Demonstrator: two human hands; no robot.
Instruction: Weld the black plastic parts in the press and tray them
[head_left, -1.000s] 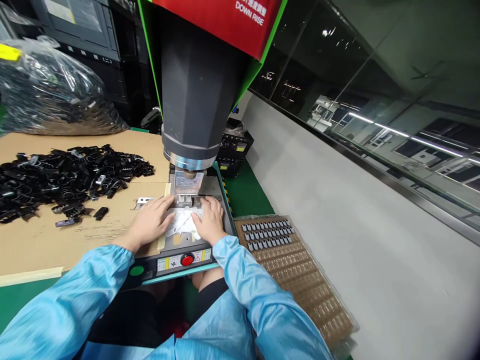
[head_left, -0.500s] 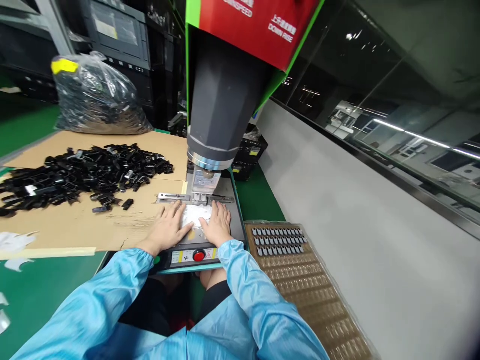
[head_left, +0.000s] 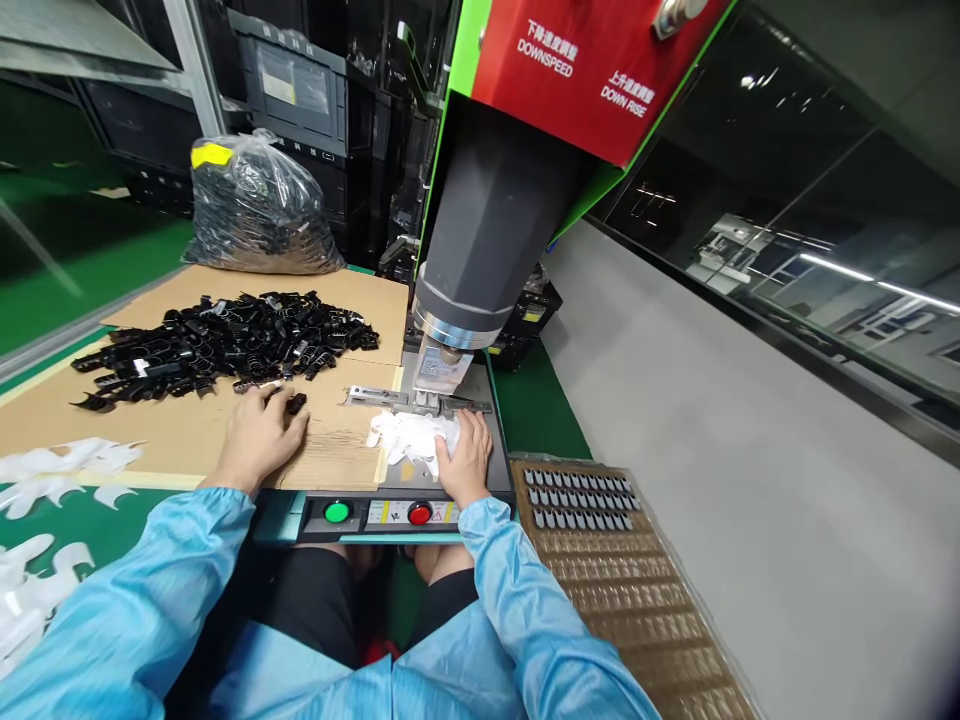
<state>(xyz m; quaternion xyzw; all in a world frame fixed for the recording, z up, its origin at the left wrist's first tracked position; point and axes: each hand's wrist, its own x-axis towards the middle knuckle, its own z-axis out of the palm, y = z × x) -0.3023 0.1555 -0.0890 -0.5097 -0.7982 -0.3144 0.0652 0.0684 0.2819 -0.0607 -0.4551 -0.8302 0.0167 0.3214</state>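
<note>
My left hand (head_left: 259,437) is on the cardboard, at the near edge of a heap of small black clip-like parts (head_left: 247,340). Its fingers are bent and apart, with the tips against loose parts there; no part shows lifted. My right hand (head_left: 466,462) lies flat on the steel bed of a press, fingers spread. Its thumb touches a pile of thin white cut pieces (head_left: 412,440). Right behind the pile stands the press's clear-fronted tool head (head_left: 441,368), under a thick dark column (head_left: 491,210).
A green button (head_left: 337,512) and a red button (head_left: 420,513) sit on the press's front. More white pieces (head_left: 71,465) lie at left. On the right, a tray (head_left: 600,575) holds rows of grey parts. Behind the heap stands a filled plastic bag (head_left: 259,205).
My left hand has moved left, off the white pieces to the edge of the black heap. The right hand stays by the white pieces. The view has shifted left, showing the green button.
</note>
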